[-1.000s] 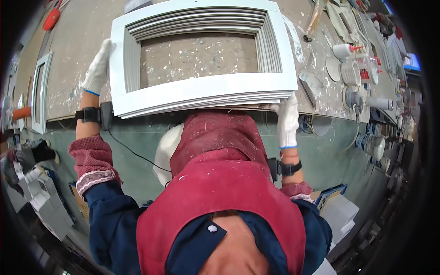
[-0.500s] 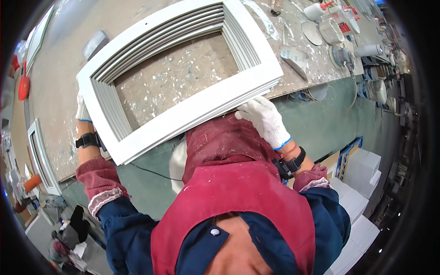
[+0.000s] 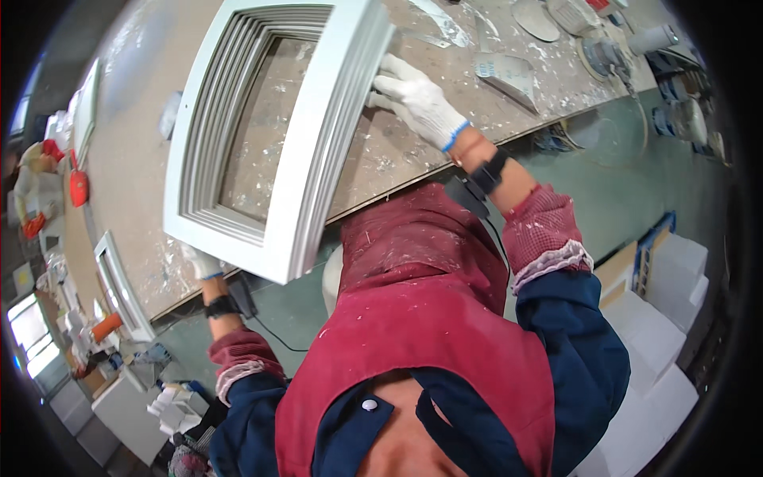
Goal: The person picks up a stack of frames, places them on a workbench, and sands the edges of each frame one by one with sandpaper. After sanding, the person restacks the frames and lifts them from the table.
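A stack of white window-like frames [image 3: 300,151], each with one arched side, stands turned at an angle on the worktable, its near corner jutting over the front edge. My left hand [image 3: 202,261], in a white knit glove, holds the stack at its near left end; the frames hide most of its fingers. On the other side, my gloved right hand [image 3: 417,103] has its fingers apart, with the tips against the stack's long side. Whether any fingertip reaches underneath cannot be seen.
The paint-spattered worktable [image 3: 381,171] bears a scraper-like plate [image 3: 506,78] and a hose-fed round sander [image 3: 602,57] to the right. A slim white frame [image 3: 123,286] leans at the table's left end. White boxes [image 3: 644,326] are stacked on the floor at right.
The stack has swung round so its long near side now faces right. My right hand has moved up over the table beside it; my left hand has come nearer along with its end.
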{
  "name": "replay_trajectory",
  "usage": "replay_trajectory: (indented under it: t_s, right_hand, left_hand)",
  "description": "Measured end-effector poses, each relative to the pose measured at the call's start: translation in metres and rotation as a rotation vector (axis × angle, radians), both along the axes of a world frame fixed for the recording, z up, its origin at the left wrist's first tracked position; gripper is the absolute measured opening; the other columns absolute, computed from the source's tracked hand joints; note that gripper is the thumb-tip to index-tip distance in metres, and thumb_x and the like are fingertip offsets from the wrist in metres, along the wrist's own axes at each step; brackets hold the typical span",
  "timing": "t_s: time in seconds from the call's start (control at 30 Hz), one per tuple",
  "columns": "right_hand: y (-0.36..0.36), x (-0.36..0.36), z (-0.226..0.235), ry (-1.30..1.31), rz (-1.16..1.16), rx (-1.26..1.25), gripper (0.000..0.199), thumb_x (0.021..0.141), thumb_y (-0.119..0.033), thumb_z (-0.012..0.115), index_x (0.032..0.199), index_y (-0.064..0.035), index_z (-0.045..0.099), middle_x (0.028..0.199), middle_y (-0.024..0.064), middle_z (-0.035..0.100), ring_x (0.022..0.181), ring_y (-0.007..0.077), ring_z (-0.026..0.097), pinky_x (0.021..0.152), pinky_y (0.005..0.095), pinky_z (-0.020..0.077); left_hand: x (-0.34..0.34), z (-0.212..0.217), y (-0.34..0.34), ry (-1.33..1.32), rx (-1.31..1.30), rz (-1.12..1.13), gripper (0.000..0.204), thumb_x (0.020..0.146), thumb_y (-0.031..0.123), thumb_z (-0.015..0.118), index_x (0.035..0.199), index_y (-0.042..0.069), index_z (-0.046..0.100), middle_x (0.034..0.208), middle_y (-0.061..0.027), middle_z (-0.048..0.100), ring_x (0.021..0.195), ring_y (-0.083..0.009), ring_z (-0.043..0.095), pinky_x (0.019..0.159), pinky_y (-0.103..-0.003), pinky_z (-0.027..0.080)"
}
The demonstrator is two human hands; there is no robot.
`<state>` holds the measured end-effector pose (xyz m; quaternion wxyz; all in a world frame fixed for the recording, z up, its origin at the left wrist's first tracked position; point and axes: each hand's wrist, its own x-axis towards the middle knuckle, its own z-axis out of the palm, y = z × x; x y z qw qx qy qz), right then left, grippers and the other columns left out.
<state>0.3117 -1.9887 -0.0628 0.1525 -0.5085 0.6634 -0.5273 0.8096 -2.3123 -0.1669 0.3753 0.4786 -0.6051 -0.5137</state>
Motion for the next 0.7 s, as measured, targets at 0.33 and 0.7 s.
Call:
replay_trajectory:
  t_s: [0.33, 0.7]
  right_hand:
    - [-0.022, 0.031, -0.013, -0.406, 0.211, 0.258, 0.07, 0.098, -0.043, 0.05, 0.149, 0.0024, 0.033, 0.15, 0.0213, 0.043, 0.138, 0.0328, 0.042, 0.115, 0.0365, 0.0318]
    - [0.064, 0.114, -0.01, -0.607, 0.141, 0.045, 0.079, 0.101, -0.052, 0.044, 0.15, 0.0066, 0.026, 0.155, 0.0265, 0.031, 0.147, 0.033, 0.028, 0.119, 0.0353, 0.0229]
  left_hand:
    - [0.002, 0.084, 0.196, 0.149, 0.35, 0.237, 0.059, 0.104, 0.052, 0.038, 0.143, 0.009, 0.042, 0.131, -0.0117, 0.058, 0.117, -0.0269, 0.057, 0.098, -0.04, 0.05]
    - [0.025, 0.075, 0.153, 0.199, 0.687, -0.03, 0.032, 0.102, 0.029, 0.048, 0.117, 0.002, 0.056, 0.114, -0.0124, 0.063, 0.105, -0.0289, 0.062, 0.092, -0.043, 0.054]
